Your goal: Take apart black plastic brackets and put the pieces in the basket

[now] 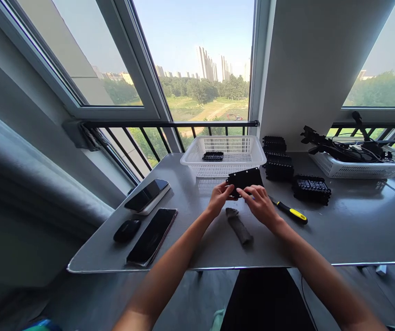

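Between my two hands is a flat black plastic panel (pixel 247 177), tilted up above the table in front of the white basket. My left hand (pixel 220 196) grips its left edge, thumb on the near face. At its lower right side, my right hand (pixel 257 202) is closed on it, with a finger pressed to the face. Below the hands lies a rolled dark grey cloth (pixel 239 227). To the right of my right hand rests a screwdriver (pixel 294 213) with a yellow and black handle; its tip is partly hidden.
A white plastic basket (pixel 223 171) holds one black part (pixel 213 156). Stacked black parts (pixel 279 166) and a smaller pile (pixel 311 188) stand right of it. Another basket (pixel 359 171) carries black gear and cables. Two phones (pixel 152 236) and a black mouse-shaped object (pixel 127 231) lie left.
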`<state>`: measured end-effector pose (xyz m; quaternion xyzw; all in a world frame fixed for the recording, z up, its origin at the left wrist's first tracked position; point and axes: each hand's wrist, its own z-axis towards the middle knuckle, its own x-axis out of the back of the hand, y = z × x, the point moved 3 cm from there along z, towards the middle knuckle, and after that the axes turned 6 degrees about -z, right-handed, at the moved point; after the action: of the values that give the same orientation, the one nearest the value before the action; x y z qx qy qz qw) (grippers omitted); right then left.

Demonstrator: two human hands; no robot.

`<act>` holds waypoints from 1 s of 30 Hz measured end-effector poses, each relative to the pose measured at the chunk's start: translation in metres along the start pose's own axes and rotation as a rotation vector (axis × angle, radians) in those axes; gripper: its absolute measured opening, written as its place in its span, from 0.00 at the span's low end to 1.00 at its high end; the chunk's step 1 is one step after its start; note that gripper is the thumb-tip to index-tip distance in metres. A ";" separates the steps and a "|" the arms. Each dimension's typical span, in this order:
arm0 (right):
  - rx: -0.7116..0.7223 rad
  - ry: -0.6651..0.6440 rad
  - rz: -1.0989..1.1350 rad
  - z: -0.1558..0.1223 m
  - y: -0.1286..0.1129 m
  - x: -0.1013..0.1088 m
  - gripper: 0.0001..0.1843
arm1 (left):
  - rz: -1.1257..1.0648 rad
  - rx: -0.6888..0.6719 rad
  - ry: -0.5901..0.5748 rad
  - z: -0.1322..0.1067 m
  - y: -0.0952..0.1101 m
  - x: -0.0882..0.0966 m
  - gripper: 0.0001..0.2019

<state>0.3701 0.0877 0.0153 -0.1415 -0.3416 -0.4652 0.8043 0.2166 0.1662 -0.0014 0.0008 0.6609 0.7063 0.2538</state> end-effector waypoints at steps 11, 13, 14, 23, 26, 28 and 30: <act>-0.557 -0.444 0.062 -0.009 0.053 0.009 0.12 | -0.156 -0.009 0.258 0.004 0.000 0.018 0.24; -0.510 -0.553 0.069 -0.009 0.048 0.001 0.13 | -0.162 -0.001 0.255 0.005 -0.001 0.018 0.24; -0.489 -0.590 0.070 -0.010 0.045 -0.003 0.13 | -0.161 0.004 0.250 0.005 -0.002 0.017 0.24; -0.304 -0.604 -0.104 -0.004 0.029 -0.026 0.10 | -0.138 0.007 0.183 0.005 -0.008 0.014 0.25; -0.271 -0.568 -0.120 -0.002 0.028 -0.030 0.08 | -0.164 0.006 0.135 0.005 -0.008 0.012 0.25; -0.241 -0.542 -0.114 -0.001 0.028 -0.029 0.09 | -0.182 0.000 0.116 0.006 -0.008 0.012 0.26; -0.212 -0.514 -0.108 0.002 0.028 -0.028 0.09 | -0.180 -0.009 0.112 0.006 -0.008 0.013 0.26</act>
<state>0.3840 0.1216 0.0005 -0.3197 -0.4910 -0.4893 0.6461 0.2108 0.1764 -0.0127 -0.0990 0.6682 0.6826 0.2789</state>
